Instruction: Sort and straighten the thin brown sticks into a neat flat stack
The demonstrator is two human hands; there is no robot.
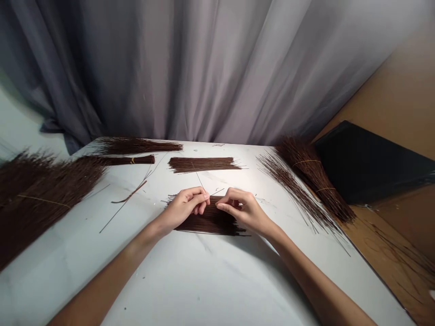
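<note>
A flat pile of thin dark brown sticks (pixel 207 222) lies on the white table (pixel 190 280) in front of me. My left hand (pixel 185 206) rests on the pile's left part, fingers pinched together on a single thin stick (pixel 200 180) that slants up and away. My right hand (pixel 243 209) is on the pile's right part, fingers curled and pinched at the sticks; what it holds is hidden. The two hands almost meet over the pile's middle.
Another flat stick pile (pixel 204 164) lies further back. Tied bundles sit at back left (pixel 136 146) (pixel 122 160), a large bundle at the left edge (pixel 37 194), and bundles with loose sticks at right (pixel 312 181). A grey curtain (pixel 204 68) hangs behind. A black board (pixel 367 163) lies at right.
</note>
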